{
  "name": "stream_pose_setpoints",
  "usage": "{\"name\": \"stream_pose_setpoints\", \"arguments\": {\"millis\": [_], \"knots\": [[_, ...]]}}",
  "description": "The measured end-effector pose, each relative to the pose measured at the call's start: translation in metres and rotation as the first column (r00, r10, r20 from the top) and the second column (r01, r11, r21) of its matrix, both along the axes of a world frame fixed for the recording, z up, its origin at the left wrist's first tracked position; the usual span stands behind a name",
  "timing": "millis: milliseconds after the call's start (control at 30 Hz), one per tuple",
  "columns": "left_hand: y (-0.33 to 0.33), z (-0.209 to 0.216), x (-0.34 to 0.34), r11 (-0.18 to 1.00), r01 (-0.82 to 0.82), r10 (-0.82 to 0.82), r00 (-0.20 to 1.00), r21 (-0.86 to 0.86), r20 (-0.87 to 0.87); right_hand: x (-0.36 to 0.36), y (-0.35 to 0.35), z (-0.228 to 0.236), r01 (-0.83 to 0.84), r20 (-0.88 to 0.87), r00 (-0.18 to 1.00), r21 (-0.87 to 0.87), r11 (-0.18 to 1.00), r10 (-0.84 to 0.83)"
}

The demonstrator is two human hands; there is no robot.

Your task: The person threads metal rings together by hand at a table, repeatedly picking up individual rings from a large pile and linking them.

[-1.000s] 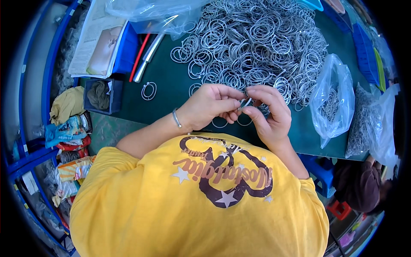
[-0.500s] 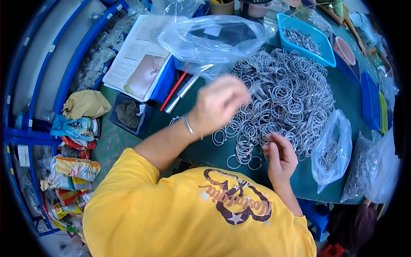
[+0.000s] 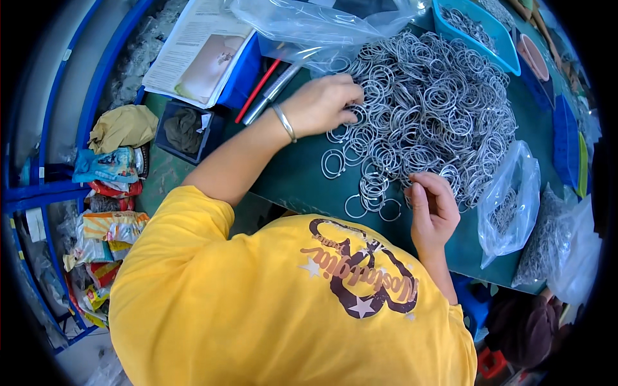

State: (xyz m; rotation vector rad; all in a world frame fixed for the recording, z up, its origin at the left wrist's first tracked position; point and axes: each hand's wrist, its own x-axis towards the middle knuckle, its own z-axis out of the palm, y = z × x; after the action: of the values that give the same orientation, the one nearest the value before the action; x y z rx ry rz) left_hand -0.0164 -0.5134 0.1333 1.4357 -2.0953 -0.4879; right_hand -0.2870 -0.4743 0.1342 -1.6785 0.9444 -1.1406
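A large heap of thin silver metal rings point(image 3: 444, 96) is piled on the green table, with some looser rings point(image 3: 373, 186) along its near side. At the heap's left edge is my left hand point(image 3: 315, 106), its fingers curled and its fingertips against the outer rings; whether one is pinched there I cannot make out. My right hand point(image 3: 434, 209) is by the heap's near edge, palm turned up, with thumb and forefinger pressed together. Anything between those fingertips is too small to name. A silver bangle point(image 3: 284, 122) circles my left wrist.
A clear plastic bag point(image 3: 322, 26) lies beyond my left hand, near a red pen point(image 3: 258, 90) and papers point(image 3: 193, 48). A blue basket point(image 3: 479, 32) holds more rings. A bag with rings point(image 3: 510, 206) lies right. A dark bin point(image 3: 187, 132) stands at the left edge.
My left hand, blurred in motion before, has come down to the heap's left edge and now shows sharply. My right hand keeps its pinch near the heap. The whole view has shifted slightly.
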Motion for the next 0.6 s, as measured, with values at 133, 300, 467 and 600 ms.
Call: {"name": "stream_pose_setpoints", "arguments": {"millis": [133, 300, 467, 600], "knots": [[0.011, -0.019, -0.010, 0.960, -0.019, 0.038, 0.997, -0.281, 0.063, 0.004, -0.003, 0.001, -0.033, -0.028, 0.999, -0.035, 0.999, 0.032], [0.041, -0.002, -0.035, 0.956, -0.160, 0.270, 0.808, 0.246, -0.524, 0.013, -0.008, 0.000, -0.063, -0.055, 0.997, -0.005, 0.998, 0.062], [0.056, 0.004, -0.052, 0.815, 0.080, 0.465, 0.502, 0.574, -0.729, 0.024, -0.008, -0.004, -0.097, 0.015, 0.995, 0.156, 0.983, 0.096], [0.060, 0.001, -0.057, 0.819, 0.126, 0.477, 0.393, 0.560, -0.786, 0.023, -0.007, -0.006, -0.147, 0.050, 0.989, 0.246, 0.958, 0.139]]}}
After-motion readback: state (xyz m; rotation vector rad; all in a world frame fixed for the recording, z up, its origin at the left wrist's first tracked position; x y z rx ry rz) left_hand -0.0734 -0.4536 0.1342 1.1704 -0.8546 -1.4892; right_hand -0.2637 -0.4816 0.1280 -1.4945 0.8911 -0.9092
